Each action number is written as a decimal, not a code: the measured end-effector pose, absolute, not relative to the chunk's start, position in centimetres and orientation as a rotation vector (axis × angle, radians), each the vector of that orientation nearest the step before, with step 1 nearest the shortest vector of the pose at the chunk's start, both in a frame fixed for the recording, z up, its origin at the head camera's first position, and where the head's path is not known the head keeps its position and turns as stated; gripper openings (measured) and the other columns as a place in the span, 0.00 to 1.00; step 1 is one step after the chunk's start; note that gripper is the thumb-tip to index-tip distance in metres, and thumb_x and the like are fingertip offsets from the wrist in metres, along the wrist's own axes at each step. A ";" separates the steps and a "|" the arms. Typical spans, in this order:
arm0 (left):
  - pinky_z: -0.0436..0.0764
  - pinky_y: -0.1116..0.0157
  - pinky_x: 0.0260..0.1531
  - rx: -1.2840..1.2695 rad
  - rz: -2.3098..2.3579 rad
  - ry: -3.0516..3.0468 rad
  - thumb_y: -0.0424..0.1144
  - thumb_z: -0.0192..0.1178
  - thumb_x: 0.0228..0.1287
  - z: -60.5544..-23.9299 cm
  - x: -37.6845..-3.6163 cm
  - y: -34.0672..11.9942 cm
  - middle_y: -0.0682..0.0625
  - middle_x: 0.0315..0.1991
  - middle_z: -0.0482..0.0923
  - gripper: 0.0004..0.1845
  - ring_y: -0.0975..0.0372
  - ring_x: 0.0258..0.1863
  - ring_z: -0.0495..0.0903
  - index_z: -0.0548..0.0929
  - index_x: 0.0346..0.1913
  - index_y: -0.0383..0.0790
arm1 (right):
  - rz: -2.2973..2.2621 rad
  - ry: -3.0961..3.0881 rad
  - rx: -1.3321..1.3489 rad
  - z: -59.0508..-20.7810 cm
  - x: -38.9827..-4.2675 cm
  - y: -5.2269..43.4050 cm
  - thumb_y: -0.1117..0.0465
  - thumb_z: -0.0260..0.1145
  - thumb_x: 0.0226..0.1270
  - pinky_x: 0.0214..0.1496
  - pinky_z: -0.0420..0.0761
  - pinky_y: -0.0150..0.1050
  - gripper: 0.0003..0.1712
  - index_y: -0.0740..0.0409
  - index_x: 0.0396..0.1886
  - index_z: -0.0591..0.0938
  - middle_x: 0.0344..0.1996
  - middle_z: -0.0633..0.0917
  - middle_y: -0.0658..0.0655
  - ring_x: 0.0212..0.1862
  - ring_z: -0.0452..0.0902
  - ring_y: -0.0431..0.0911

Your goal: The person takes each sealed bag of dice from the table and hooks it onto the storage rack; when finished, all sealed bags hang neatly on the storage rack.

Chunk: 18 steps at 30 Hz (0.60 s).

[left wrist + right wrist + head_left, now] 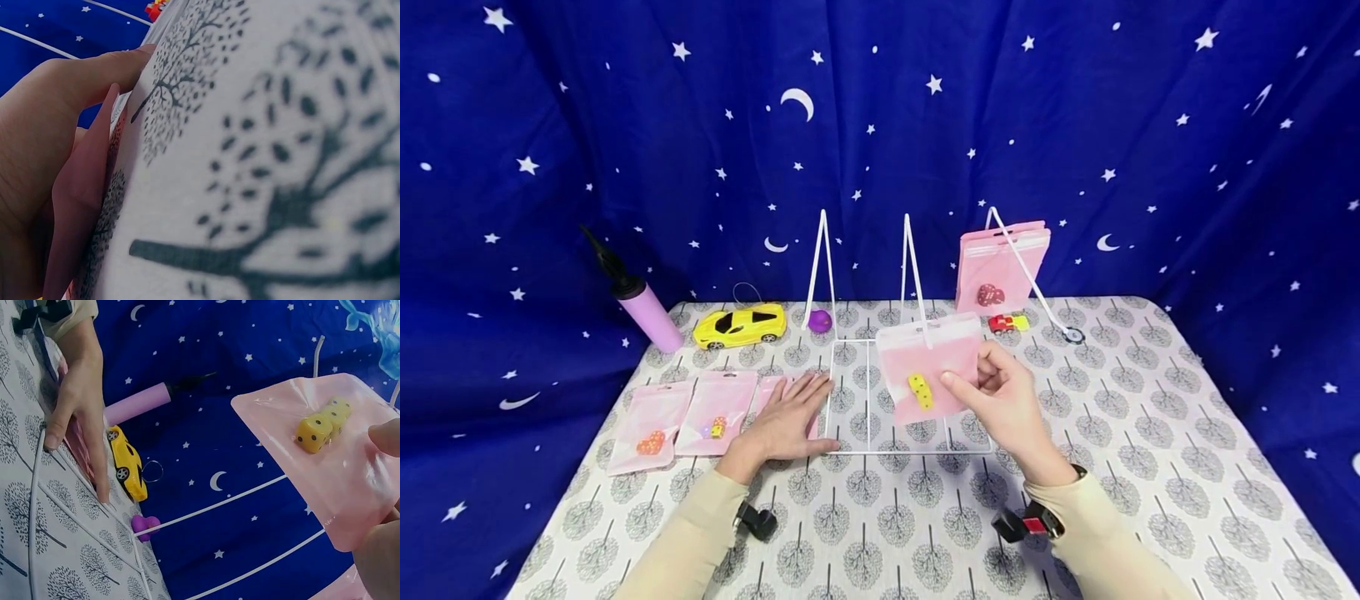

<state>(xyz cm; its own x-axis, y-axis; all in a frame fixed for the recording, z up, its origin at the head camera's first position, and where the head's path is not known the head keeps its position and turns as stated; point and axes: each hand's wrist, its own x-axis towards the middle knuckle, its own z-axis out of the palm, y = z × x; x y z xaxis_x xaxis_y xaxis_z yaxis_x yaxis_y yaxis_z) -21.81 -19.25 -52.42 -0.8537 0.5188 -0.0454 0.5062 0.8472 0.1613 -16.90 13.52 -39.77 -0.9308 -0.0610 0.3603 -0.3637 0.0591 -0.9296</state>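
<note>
My right hand (1003,396) pinches a pink zip bag (940,346) by its right side, thumb in front. Yellow dice (322,427) show inside it. The bag's top strip overlaps the tip of the middle prong of a white wire rack (910,452). My left hand (786,425) lies with straight, spread fingers over another pink bag (765,390), which it mostly hides. The fingertips and thumb reach the left bar of the rack's base. More pink bags (1003,267) hang on the right prong, with red dice in the front one.
Left of my left hand lie two pink bags, one with orange dice (651,442), one with a yellow die (718,427). Behind stand a yellow toy car (741,326), a purple pump (652,317), a purple ball (820,322) and a small red-and-yellow toy (1007,323).
</note>
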 end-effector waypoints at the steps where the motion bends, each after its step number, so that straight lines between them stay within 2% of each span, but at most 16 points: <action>1: 0.44 0.40 0.74 0.817 0.223 2.935 0.79 0.49 0.53 -52.4 -21.8 -19.3 0.50 0.79 0.43 0.57 0.51 0.78 0.44 0.48 0.78 0.47 | 1.957 -2.108 0.431 -39.8 -17.2 13.4 0.75 0.70 0.56 0.24 0.84 0.32 0.13 0.71 0.40 0.76 0.27 0.85 0.46 0.24 0.79 0.38; 5: 0.43 0.41 0.74 0.817 0.214 2.935 0.78 0.49 0.53 -52.4 -21.9 -19.3 0.50 0.79 0.42 0.57 0.51 0.78 0.44 0.47 0.78 0.47 | 1.945 -2.096 0.438 -40.0 -18.3 13.1 0.74 0.70 0.57 0.22 0.82 0.32 0.13 0.71 0.39 0.76 0.27 0.84 0.46 0.22 0.76 0.38; 12: 0.43 0.41 0.74 0.805 0.176 2.936 0.80 0.46 0.53 -52.5 -21.9 -19.2 0.50 0.79 0.42 0.57 0.52 0.78 0.43 0.47 0.78 0.48 | 1.976 -2.094 0.373 -40.5 -20.3 12.6 0.71 0.71 0.58 0.29 0.84 0.31 0.14 0.67 0.41 0.76 0.30 0.87 0.41 0.26 0.78 0.36; 15: 0.44 0.41 0.74 0.807 0.190 2.939 0.80 0.46 0.53 -52.6 -21.9 -19.2 0.50 0.79 0.43 0.57 0.52 0.78 0.43 0.47 0.78 0.48 | 1.975 -2.083 0.366 -40.5 -21.0 12.4 0.71 0.70 0.58 0.24 0.77 0.27 0.13 0.67 0.39 0.75 0.25 0.83 0.43 0.23 0.72 0.35; 18: 0.43 0.41 0.74 0.805 0.201 2.938 0.80 0.47 0.53 -52.5 -21.9 -19.2 0.50 0.79 0.43 0.57 0.52 0.78 0.43 0.47 0.78 0.48 | 1.947 -2.077 0.358 -40.4 -21.6 12.2 0.71 0.71 0.58 0.20 0.69 0.26 0.12 0.67 0.35 0.74 0.20 0.74 0.46 0.21 0.64 0.35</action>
